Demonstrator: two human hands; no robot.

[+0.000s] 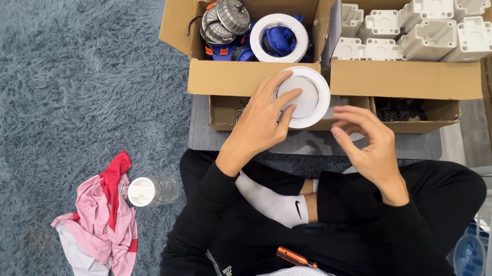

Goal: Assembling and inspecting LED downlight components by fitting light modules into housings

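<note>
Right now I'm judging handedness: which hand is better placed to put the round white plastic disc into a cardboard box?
Left. The left hand already grips the round white plastic disc beside the open cardboard box; the right hand hovers apart, empty, nearer the lap.

White round lamp (306, 98), grey rug (55, 110)

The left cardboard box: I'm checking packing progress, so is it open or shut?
Open. The left cardboard box has its flaps spread outward, showing a white ring fixture and metal parts inside.
</note>
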